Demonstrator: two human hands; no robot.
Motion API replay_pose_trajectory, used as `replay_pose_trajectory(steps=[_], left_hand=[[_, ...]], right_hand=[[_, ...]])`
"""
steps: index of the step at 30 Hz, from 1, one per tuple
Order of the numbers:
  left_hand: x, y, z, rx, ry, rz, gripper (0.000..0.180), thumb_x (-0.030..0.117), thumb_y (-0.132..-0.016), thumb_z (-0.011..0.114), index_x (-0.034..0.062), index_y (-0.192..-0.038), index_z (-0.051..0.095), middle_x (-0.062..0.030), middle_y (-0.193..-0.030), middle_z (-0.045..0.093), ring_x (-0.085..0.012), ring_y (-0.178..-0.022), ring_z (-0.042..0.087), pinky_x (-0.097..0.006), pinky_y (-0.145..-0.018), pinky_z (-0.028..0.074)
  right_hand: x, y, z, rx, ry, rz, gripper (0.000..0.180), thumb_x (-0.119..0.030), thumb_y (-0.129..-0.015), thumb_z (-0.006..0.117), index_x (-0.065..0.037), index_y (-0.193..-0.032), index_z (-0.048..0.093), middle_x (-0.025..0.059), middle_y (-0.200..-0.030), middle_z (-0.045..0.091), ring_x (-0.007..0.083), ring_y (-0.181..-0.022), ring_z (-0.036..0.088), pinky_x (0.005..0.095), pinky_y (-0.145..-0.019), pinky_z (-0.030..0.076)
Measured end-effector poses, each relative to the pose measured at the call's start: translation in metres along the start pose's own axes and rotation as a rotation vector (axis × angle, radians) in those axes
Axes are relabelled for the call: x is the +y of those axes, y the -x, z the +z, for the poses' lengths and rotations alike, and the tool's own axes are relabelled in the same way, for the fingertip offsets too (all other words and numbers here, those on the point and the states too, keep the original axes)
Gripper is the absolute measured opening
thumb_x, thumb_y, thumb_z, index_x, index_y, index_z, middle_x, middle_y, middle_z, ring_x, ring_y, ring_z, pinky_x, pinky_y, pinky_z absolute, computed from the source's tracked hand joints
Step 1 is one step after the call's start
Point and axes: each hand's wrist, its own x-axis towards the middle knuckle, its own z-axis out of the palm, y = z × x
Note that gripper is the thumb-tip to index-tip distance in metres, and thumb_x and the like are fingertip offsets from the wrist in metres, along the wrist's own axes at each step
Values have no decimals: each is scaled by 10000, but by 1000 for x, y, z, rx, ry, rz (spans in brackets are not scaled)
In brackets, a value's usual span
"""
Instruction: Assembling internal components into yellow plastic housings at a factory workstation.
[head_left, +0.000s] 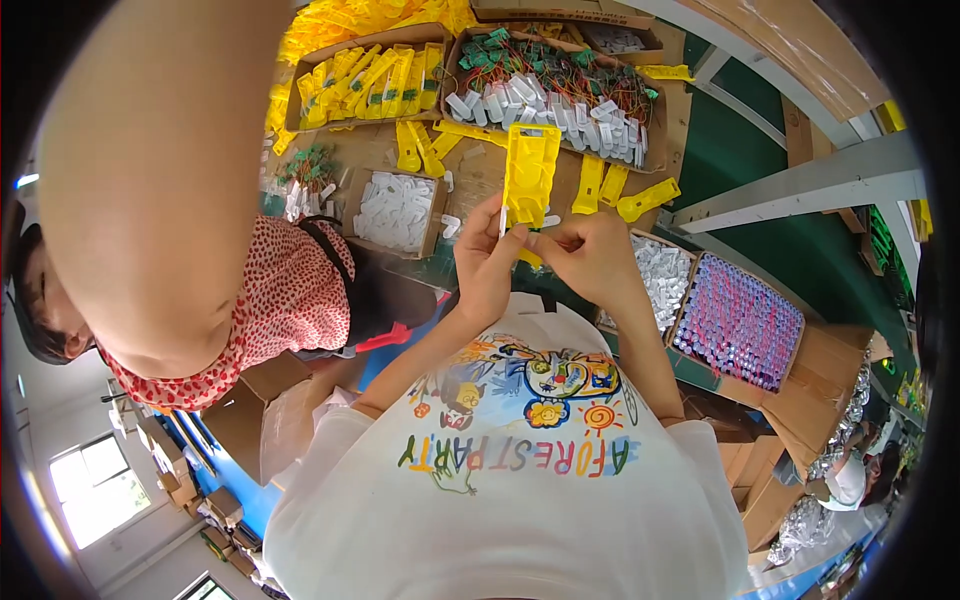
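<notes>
Green floor [770, 215], grey metal table frame [800, 190], bright windows [95, 490] lower left.

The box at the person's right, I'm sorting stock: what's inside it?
The cardboard box holds tight rows of small purple-pink cylinders, seen end-on. What lies under that top layer is covered. Both hands, left hand and right hand, are away from it, holding a yellow plastic casing.

trays [560, 95] behind casing [530, 175], table [480, 180] beneath.
</notes>
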Motion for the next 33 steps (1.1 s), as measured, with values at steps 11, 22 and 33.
replay_pose_trajectory(steps=[11, 22, 33], left_hand=[[4, -8, -1, -115, 158, -240, 381, 68, -861, 428, -2, -1233, 467, -192, -1209, 540, -246, -1101, 545, -373, -961, 431], [-23, -15, -16, -48, -8, -225, 224, 76, -866, 518, 8, -1078, 540, -75, -1051, 601, -118, -912, 575, -252, -801, 452], [-21, -33, -57, 52, -205, -323, 194, 130, -915, 465, 56, -1094, 467, -74, -896, 589, -145, -700, 595, -278, -627, 496]], right_hand=[[23, 0, 19, -10, -498, -191, 151, -34, -811, 648, 59, -931, 649, 49, -821, 612, 72, -750, 575, 197, -619, 451], [54, -15, 44, 25, -601, -147, 197, -152, -863, 612, 34, -918, 648, 35, -739, 601, 60, -640, 569, 170, -555, 419], [75, 1, -5, -179, -994, 128, 355, -189, -895, 538, -41, -1211, 470, 97, -828, 636, 124, -665, 630, 250, -632, 521]])
